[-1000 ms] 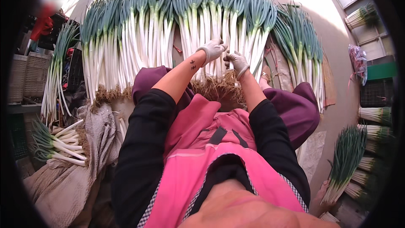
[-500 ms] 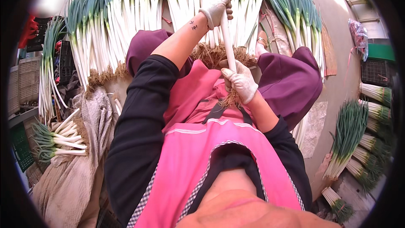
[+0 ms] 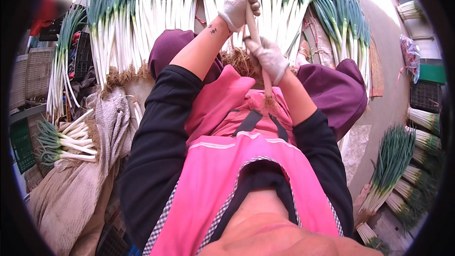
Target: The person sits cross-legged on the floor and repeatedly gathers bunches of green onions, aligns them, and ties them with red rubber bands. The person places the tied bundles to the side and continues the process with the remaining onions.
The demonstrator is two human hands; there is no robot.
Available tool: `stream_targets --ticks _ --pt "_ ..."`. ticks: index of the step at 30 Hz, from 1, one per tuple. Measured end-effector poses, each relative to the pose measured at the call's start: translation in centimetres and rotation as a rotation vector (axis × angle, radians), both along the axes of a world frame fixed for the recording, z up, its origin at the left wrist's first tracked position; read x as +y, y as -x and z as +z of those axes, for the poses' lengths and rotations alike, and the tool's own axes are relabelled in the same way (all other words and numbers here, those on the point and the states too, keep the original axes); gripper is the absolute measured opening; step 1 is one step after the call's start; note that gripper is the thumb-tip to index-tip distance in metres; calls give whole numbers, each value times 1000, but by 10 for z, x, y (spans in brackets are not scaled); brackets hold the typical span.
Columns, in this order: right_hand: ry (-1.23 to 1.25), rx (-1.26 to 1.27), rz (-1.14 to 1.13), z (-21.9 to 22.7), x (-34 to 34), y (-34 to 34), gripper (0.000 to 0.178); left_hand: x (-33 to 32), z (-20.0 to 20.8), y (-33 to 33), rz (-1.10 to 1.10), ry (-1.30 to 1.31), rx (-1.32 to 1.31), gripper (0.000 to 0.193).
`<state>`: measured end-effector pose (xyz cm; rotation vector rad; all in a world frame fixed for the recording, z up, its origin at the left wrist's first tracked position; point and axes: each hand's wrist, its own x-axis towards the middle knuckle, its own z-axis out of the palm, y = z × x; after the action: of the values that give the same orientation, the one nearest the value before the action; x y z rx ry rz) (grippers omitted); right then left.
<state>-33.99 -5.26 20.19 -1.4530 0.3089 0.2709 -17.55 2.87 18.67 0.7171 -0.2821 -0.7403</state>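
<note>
A long white leek-like green onion point(image 3: 251, 21) slants across my lap, its brown roots point(image 3: 269, 102) pointing toward me. Around the upper stalk, my gloved left hand point(image 3: 240, 8) is closed. My gloved right hand point(image 3: 269, 58) grips the same stalk lower down, above the roots. Its leafy end runs out past the top of the picture. Behind my hands lies a wide row of green onions point(image 3: 124, 33), roots toward me and green tops away. Both gloves are pale and soiled.
Short green onions point(image 3: 71, 144) rest on woven sacking point(image 3: 102, 128) at left, near stacked crates point(image 3: 38, 78). To the right are a loose green bunch point(image 3: 388, 166), several tied bundles point(image 3: 423, 119) and a black crate point(image 3: 425, 96). A plastic bag point(image 3: 410, 54) hangs there.
My right hand has moved up the stalk, away from the roots and closer to my left hand. The root end now shows below it. The view has shifted slightly.
</note>
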Motion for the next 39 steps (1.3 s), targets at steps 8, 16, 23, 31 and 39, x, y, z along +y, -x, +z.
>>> stream_targets --ticks 8,16,23,31,39 --pt "726 -276 -124 -49 2 46 41 8 5 3 285 -178 -86 18" --pt "-186 80 -218 -37 -16 36 39 8 9 -1 522 -299 29 15" --pt "83 -181 -544 -24 3 31 20 11 19 5 631 -224 3 20" --pt "81 -182 -523 -20 -40 69 31 38 46 -7 709 -237 -17 17" --pt "218 -327 -11 -33 13 71 23 58 106 53 719 -158 -177 33"
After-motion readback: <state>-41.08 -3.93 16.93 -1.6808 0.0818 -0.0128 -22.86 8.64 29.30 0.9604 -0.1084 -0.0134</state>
